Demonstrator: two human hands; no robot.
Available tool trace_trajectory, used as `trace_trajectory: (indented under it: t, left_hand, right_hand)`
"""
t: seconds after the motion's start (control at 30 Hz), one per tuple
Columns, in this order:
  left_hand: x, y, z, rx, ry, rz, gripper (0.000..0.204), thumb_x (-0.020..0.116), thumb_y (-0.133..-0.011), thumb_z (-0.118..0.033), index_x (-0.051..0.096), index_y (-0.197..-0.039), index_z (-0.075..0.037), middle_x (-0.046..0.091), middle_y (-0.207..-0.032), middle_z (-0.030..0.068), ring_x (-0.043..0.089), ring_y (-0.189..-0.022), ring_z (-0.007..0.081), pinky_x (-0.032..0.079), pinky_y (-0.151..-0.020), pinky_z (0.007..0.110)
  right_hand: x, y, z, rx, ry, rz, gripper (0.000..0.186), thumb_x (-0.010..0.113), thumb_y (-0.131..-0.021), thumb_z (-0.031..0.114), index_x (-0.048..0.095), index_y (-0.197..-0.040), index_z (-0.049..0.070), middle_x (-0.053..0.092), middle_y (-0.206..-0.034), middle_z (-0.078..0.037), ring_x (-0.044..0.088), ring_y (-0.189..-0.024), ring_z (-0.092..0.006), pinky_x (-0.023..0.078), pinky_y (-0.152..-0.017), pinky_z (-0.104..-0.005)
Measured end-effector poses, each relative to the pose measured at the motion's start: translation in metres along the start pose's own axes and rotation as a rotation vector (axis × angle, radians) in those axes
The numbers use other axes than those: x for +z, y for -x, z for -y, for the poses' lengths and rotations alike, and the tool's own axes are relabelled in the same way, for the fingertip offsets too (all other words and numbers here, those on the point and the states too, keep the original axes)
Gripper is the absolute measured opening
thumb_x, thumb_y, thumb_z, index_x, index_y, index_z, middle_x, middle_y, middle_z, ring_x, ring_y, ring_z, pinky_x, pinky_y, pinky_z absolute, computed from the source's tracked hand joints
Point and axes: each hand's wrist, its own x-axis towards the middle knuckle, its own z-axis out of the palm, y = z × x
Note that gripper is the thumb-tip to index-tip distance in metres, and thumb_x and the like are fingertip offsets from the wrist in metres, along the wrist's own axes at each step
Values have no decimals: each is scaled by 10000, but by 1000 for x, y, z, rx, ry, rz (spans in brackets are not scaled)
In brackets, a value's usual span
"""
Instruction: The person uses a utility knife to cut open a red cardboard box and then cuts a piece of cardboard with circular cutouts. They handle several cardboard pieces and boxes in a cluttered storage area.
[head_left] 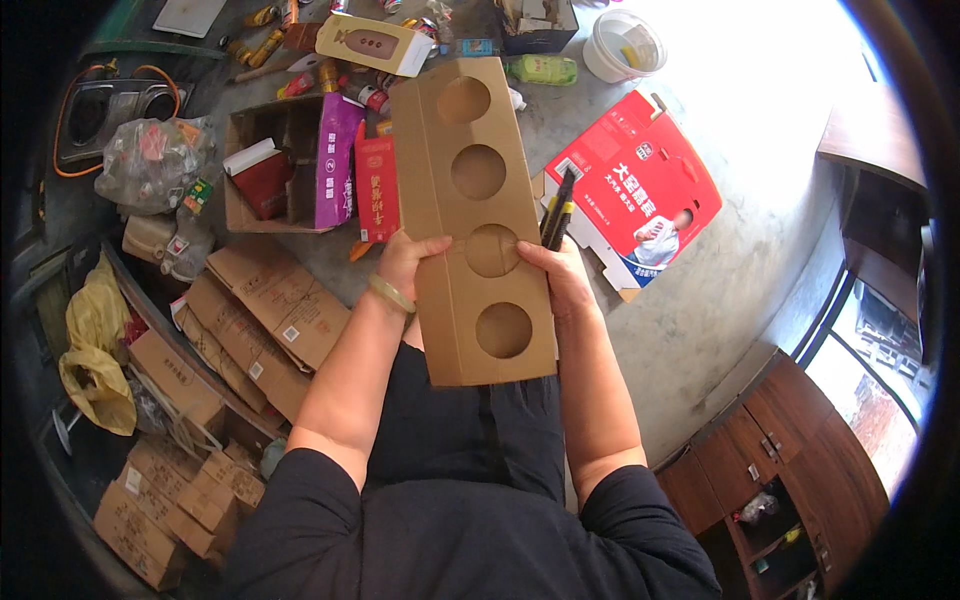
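Upright in front of me is a brown cardboard insert (455, 220) with a column of several round holes and a fold line along its left side. My left hand (402, 265) grips its left edge, thumb over the front; a pale bangle circles that wrist. On the opposite edge, my right hand (562, 275) pinches the board with its thumb. A black and yellow utility knife (556, 220) sticks up from behind the right hand's fingers, apparently held in the same grip. Beyond it, a flattened red printed carton (645, 195) lies on the floor.
Left of the insert stand an open purple-sided box (335, 165) and a red carton (377, 188). Flattened cardboard (280, 300) is stacked at the left. Bottles, cans and a white bucket (625, 47) lie farther off. A brown cabinet (770, 440) is at right.
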Motion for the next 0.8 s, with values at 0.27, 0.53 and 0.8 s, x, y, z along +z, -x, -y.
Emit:
trace_trajectory:
  t: [0.27,0.53,0.8]
  left_hand:
    - [-9,-21,-15,56,-43,22,508,571,-786,-12,367,-1252,6,511,-1175,144,531,-1044,258,453,-889,385]
    - [16,-13,-16,-40,262,154,502,550,-810,-22,359,-1274,-23,498,-1201,133,517,-1075,269,448,-905,393]
    - [-19,-36,-15,-12,43,16,440,598,-823,-97,425,-1222,-29,539,-1141,109,545,-1022,231,468,-858,370]
  right_hand:
    - [-15,7,-9,72,88,14,409,684,-707,40,532,-1074,-59,609,-1005,-118,601,-872,-201,486,-794,-316]
    - [16,21,-6,-38,-228,129,657,732,-579,108,478,-1163,-53,581,-1060,-142,568,-960,-252,447,-864,-350]
    - [-19,2,-7,51,136,-18,415,701,-708,80,542,-1072,-38,612,-997,-104,596,-871,-183,481,-790,-307]
